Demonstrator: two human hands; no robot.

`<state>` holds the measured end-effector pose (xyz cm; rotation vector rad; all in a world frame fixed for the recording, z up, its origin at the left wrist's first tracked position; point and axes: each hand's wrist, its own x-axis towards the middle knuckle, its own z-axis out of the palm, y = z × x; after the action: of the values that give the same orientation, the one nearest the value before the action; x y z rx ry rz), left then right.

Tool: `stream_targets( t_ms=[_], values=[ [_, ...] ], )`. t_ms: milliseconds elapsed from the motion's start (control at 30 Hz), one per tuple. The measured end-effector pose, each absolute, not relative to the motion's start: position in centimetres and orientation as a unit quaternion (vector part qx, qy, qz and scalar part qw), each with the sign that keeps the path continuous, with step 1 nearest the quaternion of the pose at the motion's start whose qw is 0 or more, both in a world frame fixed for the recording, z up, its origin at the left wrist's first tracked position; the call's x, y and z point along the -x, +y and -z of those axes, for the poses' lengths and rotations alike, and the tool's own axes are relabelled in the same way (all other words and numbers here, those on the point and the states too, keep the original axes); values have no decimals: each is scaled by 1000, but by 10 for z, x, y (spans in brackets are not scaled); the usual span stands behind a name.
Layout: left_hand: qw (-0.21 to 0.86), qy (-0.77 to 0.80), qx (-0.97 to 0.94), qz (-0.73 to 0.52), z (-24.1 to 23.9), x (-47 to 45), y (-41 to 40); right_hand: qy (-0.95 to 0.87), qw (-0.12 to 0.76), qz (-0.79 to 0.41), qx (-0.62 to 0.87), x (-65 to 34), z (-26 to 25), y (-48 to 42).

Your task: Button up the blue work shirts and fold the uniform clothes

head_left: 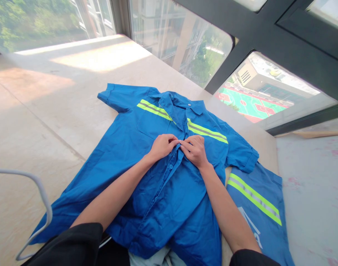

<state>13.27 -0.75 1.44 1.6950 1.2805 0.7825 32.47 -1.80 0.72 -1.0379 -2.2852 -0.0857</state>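
Observation:
A blue short-sleeved work shirt [116, 147] with yellow-green and grey reflective bands across the chest lies spread out, collar away from me. At its front opening, my left hand [163, 146] pinches the edge of the fabric. My right hand [195, 149] grips the other front edge close beside it, the fingertips of both hands nearly meeting. Whether a button sits between the fingers is hidden. Below the hands, a blue button [171, 166] shows on the placket, which hangs partly apart.
Another blue garment [252, 207] with a reflective band and white lettering lies at the right, partly under the shirt's sleeve. A white cable [44, 195] loops at the lower left. Windows [182, 40] border the beige surface [41, 107]. A pale flowered surface [310, 192] is at the far right.

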Motion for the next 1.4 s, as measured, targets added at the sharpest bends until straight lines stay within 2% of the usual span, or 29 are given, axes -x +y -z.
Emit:
stream_targets(
  t_ms=[367, 800, 1400],
  values=[
    [425, 507, -688, -298, -21, -129, -15, -862, 301, -1, 409, -324, -5, -18],
    [329, 518, -744, -263, -13, -134, -16, -856, 289, -9, 429, -323, -2, -16],
    [368, 528, -716, -271, -14, -134, -14, -837, 316, -62, 442, -324, -3, -15]
  ],
)
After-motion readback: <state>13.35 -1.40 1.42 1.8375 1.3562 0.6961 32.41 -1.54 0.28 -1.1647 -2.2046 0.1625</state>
